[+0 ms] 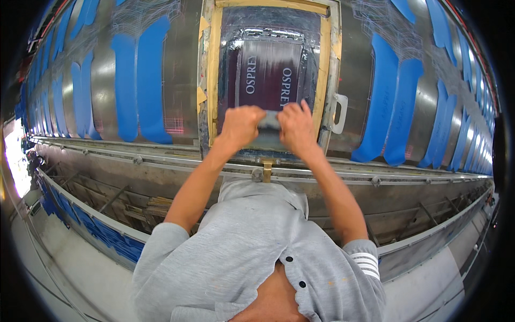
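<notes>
A printing screen (324, 48) in a frame edged with yellow tape lies in front of me, its middle dark maroon mesh (267, 80) with pale lettering. My left hand (241, 123) and my right hand (295, 123) both grip a grey squeegee (271, 119), held crosswise over the near end of the mesh, the left at its left end and the right at its right end. A white handle (338, 114) sticks out from the frame's right side, just beyond my right hand. A small brass-coloured bracket (267, 170) is at the frame's near edge.
A long metal bed (179, 80) carries blue cut pieces (153, 80) on both sides of the screen. A metal rail (407, 178) runs along its near edge at my waist. Below and behind me are a trough (429, 214) and a rack (107, 225) with blue material.
</notes>
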A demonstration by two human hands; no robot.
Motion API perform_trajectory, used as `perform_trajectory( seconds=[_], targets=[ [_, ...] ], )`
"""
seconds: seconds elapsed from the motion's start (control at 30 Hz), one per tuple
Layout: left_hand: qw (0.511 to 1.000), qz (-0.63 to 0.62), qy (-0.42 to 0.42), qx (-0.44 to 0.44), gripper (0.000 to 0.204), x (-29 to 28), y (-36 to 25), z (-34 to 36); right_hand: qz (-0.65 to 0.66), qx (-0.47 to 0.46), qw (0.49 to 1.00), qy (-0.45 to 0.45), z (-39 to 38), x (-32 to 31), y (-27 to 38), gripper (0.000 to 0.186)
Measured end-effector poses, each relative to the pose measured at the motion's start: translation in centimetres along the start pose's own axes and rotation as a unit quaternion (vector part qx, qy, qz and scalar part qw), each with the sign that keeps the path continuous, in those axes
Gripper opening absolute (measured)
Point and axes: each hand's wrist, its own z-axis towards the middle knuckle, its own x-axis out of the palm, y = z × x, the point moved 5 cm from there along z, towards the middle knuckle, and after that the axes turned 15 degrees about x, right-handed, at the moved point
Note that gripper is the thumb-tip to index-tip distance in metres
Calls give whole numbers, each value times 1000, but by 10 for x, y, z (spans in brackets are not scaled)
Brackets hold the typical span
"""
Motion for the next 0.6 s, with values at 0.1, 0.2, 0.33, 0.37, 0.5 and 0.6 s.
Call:
perform_trajectory(
  seconds=[0.1,0.2,0.33,0.37,0.5,0.6],
  targets=[
    [999,-31,24,-12,35,7,-14,-23,9,9,1000,27,-35,3,11,15],
    [995,-18,94,-16,35,-5,4,3,5,18,998,67,0,-1,0,15],
    [994,71,84,-1,32,-33,73,114,-40,9,999,30,120,-33,-32,15],
    [991,94,98,-4,31,-43,85,145,-55,14,997,49,152,-35,-48,17],
    [994,100,47,4,32,-80,127,216,-46,8,999,-2,238,-54,-66,18],
    [993,108,43,9,33,-76,134,228,-43,-9,999,-11,247,-45,-73,16]
  ],
)
